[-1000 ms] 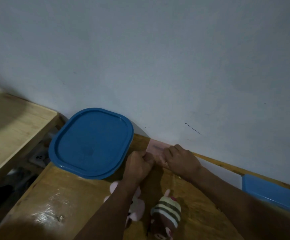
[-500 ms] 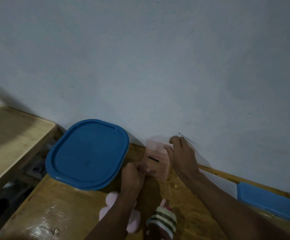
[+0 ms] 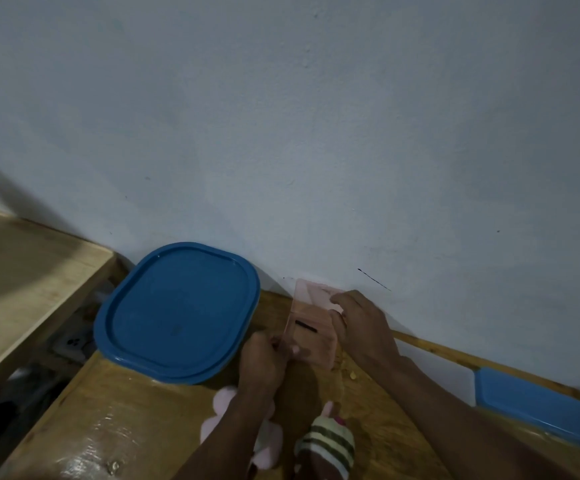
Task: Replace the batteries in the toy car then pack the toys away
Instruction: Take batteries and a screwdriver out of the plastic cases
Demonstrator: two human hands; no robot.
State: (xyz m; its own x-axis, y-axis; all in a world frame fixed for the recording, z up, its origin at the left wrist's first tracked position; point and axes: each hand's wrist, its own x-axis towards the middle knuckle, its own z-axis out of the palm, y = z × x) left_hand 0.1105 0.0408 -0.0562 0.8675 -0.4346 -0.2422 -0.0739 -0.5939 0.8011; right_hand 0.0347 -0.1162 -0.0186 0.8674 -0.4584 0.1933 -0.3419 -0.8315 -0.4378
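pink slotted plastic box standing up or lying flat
Standing up: pink slotted plastic box rests on its lower edge, held by the right hand.

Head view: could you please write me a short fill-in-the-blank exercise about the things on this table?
1. The right hand grips a pink box whose front has a dark ____.
2. The large rounded lid left of that box is ____ in colour.
3. Under the left forearm lies a plush toy coloured ____.
4. The table is made of ____.
Missing words: slot; blue; pink; wood.
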